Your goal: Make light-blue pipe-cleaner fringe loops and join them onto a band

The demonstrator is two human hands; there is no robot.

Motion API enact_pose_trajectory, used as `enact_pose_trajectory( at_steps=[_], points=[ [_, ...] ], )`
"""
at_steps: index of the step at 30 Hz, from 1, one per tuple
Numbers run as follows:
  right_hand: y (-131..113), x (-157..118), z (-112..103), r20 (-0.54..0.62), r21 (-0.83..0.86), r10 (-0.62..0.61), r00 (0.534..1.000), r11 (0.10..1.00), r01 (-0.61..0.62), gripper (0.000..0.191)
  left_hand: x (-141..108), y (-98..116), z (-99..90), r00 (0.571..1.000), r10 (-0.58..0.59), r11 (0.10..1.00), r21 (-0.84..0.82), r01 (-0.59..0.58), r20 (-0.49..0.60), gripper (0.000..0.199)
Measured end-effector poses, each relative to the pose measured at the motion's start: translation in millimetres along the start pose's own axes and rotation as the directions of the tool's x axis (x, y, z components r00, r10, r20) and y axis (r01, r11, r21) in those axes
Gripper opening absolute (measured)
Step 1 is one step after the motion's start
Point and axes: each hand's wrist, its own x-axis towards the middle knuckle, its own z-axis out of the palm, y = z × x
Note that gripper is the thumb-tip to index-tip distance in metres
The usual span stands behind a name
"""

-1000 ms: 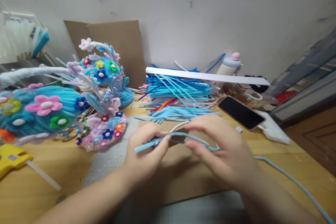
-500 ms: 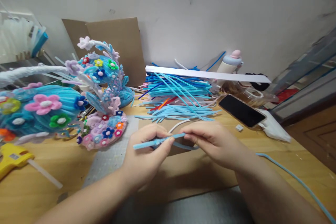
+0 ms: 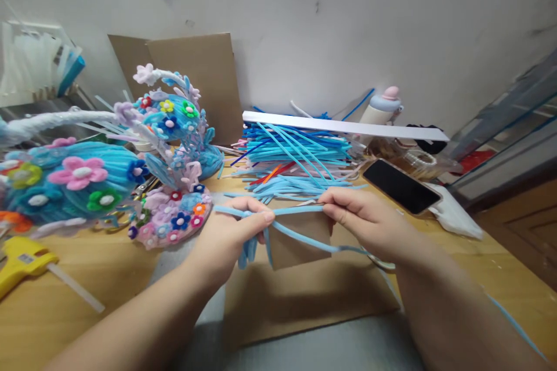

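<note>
Light blue pipe cleaners (image 3: 298, 208) stretch between my two hands over a brown cardboard piece (image 3: 300, 240). My left hand (image 3: 235, 232) pinches them between thumb and fingers, and a looped blue bunch (image 3: 248, 252) hangs beneath it. At the other end, my right hand (image 3: 359, 214) has its fingertips closed on the upper strand. A second strand slants down from my left thumb to below my right hand. Under both hands lies a larger cardboard sheet (image 3: 308, 307) on a grey mat (image 3: 348, 342).
Flower-covered blue ornaments (image 3: 93, 179) and a yellow glue gun (image 3: 24, 264) stand on the left. Behind my hands is a pile of blue pipe cleaners (image 3: 300, 153) under a white strip (image 3: 339, 124). A phone (image 3: 402, 185) and bottle (image 3: 380, 110) are at the right.
My hands have moved apart, drawing out a longer length of blue strand between them. The blue bunch now hangs below my left hand, and more of the cardboard shows.
</note>
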Motion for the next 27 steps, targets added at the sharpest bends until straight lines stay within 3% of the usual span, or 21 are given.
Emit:
enact_pose_trajectory(
  at_steps=[3,5,7,9,13,18,23,27],
  points=[
    [5,2,2,0.005,-0.024,0.021,1.0,0.999,-0.021,0.023,3,-1,-0.9,1.0,-0.022,1.0,0.018,0.021,0.017,0.015],
    [5,3,8,-0.114,-0.134,-0.027,0.993,0.991,0.012,0.015,4,-1,-0.7,0.999,0.006,0.996,0.086,-0.003,-0.032,0.016],
    [0,2,20,-0.319,-0.282,-0.154,0.935,0.958,0.061,0.011,5,-2,-0.4,0.993,0.066,0.982,0.182,-0.046,-0.102,0.017],
    [-8,0,35,-0.405,-0.379,-0.28,0.87,0.918,0.118,0.011,5,-2,-0.2,0.983,0.113,0.968,0.238,-0.077,-0.143,0.017],
    [-19,-2,65,-0.221,-0.448,-0.292,0.931,0.878,0.169,0.011,6,-5,0.8,0.982,0.112,0.982,0.167,-0.086,-0.154,0.016],
    [-12,1,82,-0.283,-0.521,-0.231,0.931,0.852,0.053,0.011,8,-15,4.1,0.988,0.05,0.999,0.023,-0.047,-0.145,0.015],
    [-7,2,84,-0.277,-0.448,-0.157,0.948,0.894,0.018,0.012,8,-20,7.3,0.981,0.032,0.996,0.091,-0.014,-0.193,0.017],
    [-6,3,81,-0.26,-0.173,-0.012,0.966,0.984,-0.034,0.014,7,-13,5.4,0.96,0.116,0.972,0.228,-0.057,-0.254,0.017]
  ],
)
